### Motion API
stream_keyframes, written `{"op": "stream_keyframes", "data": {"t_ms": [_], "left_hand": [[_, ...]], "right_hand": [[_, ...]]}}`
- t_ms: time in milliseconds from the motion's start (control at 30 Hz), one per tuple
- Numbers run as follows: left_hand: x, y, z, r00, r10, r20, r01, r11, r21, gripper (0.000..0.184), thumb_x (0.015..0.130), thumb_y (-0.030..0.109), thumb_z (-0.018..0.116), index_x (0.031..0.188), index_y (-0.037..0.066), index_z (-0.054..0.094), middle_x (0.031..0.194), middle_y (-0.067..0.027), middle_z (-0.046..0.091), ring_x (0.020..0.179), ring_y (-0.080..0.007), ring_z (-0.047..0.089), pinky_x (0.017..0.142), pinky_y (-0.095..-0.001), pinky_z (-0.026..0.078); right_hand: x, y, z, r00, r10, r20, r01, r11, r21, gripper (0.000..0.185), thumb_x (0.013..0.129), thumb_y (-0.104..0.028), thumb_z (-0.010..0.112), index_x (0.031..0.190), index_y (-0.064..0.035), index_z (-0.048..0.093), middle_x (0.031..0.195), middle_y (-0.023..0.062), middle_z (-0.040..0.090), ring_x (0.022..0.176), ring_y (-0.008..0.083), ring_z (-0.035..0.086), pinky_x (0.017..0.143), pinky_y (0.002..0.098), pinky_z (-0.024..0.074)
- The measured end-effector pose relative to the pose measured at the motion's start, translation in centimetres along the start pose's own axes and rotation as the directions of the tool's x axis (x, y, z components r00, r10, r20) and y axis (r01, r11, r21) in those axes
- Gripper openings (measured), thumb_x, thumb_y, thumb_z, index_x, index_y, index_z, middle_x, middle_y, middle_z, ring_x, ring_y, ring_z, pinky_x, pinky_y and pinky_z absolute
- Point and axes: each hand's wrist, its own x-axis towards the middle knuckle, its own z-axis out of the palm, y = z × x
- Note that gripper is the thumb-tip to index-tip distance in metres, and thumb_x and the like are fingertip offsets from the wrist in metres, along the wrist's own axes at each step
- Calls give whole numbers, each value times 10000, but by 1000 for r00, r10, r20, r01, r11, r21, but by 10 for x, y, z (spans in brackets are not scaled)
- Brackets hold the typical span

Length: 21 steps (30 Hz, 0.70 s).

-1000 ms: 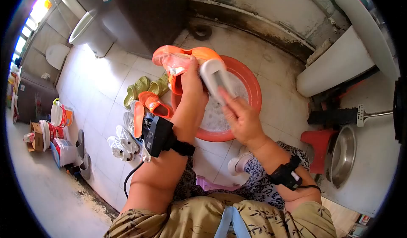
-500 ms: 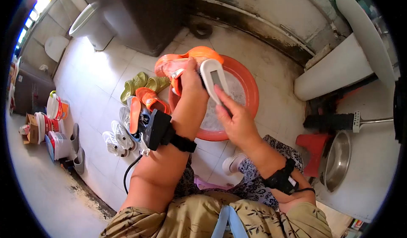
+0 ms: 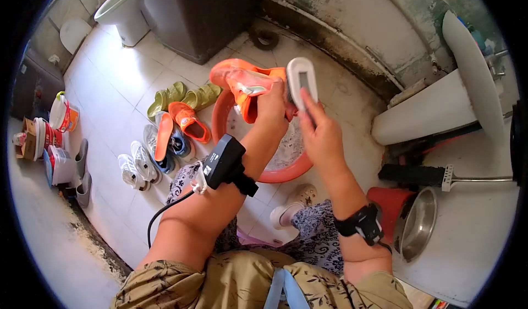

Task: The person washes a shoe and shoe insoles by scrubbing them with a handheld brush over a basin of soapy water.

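An orange shoe (image 3: 234, 77) is held by my left hand (image 3: 271, 106), its fingers wrapped round the middle and partly hidden. My right hand (image 3: 320, 130) grips a white brush (image 3: 301, 80) by its back, index finger stretched along it. The brush stands at the right end of the shoe, its dark bristles facing the shoe. Both are above a red basin (image 3: 220, 123) of foamy water. Left of the basin, on the tiles, sit a second orange shoe (image 3: 189, 123), an orange insole (image 3: 163, 137), green clogs (image 3: 166, 99), white shoes (image 3: 138, 165) and blue-grey sneakers (image 3: 180, 144).
Tubs (image 3: 64, 115) and grey slippers (image 3: 82, 171) are at the far left. A toilet (image 3: 125, 17) and a dark cabinet (image 3: 192, 17) stand behind. On the right are a long-handled brush (image 3: 412, 174), a red stool (image 3: 384, 206) and a metal bowl (image 3: 421, 226).
The view has shifted. Both hands have moved slightly right with the shoe and brush, and the brush has gone from the shoe's near side to its right end, now more upright.
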Motion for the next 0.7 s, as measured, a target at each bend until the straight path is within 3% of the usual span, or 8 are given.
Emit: {"op": "stream_keyframes", "data": {"t_ms": [100,167,300,367,433,467,567,700], "left_hand": [[5,4,-10,997,72,11,-72,997,37,232,928,300,466,893,74,504,626,-62,523,435,-193,475,375,-337,376],[8,24,-7,996,-56,-71,42,982,-183,287,935,276,448,1030,15,515,884,-138,606,782,-261,622,682,-417,535],[24,11,-9,998,-8,-57,-6,969,-248,250,955,285,420,889,56,493,685,-58,532,463,-175,462,366,-329,343],[8,15,-9,998,-57,-2,57,998,-18,321,954,321,417,1127,60,485,969,-112,620,858,-235,606,639,-376,500],[5,20,-1,996,-72,-54,64,989,-132,279,954,313,424,1023,52,492,839,-88,584,654,-211,535,489,-352,412],[4,24,2,989,-94,-110,64,967,-247,271,954,305,431,920,45,500,709,-65,549,451,-188,464,340,-328,323],[3,42,1,977,-160,-144,101,930,-352,286,947,312,446,982,35,506,801,-81,583,545,-198,538,372,-332,387],[11,17,-2,994,-96,-55,69,927,-369,320,944,326,451,1116,57,472,911,-98,605,752,-202,613,462,-328,494]], "right_hand": [[-20,-16,1,990,132,44,-136,983,123,404,863,-143,539,1267,-133,515,921,235,610,785,329,621,700,383,483],[-35,-28,-3,956,204,212,-212,977,15,416,867,-146,545,1281,-163,504,918,239,609,774,325,622,693,372,483],[-10,-13,-1,959,192,208,-197,980,5,427,879,-164,545,1302,-172,480,925,224,614,801,301,632,690,347,478],[2,7,-1,983,182,5,-181,974,133,422,879,-161,549,1295,-133,485,963,215,613,819,274,637,697,342,477],[-6,-7,-2,964,263,36,-266,948,176,409,882,-148,540,1285,-99,491,1019,219,606,835,266,640,712,341,480],[-22,-16,2,986,147,83,-157,980,126,402,883,-137,534,1281,-97,495,1039,214,605,850,273,636,731,339,479],[-33,-22,19,977,-202,65,197,978,69,399,882,-112,527,1281,-106,501,1082,205,606,927,290,620,796,332,469],[-1,-1,7,991,126,53,-134,975,177,406,878,-98,532,1282,-112,500,1126,204,592,1003,291,603,821,338,463]]}}
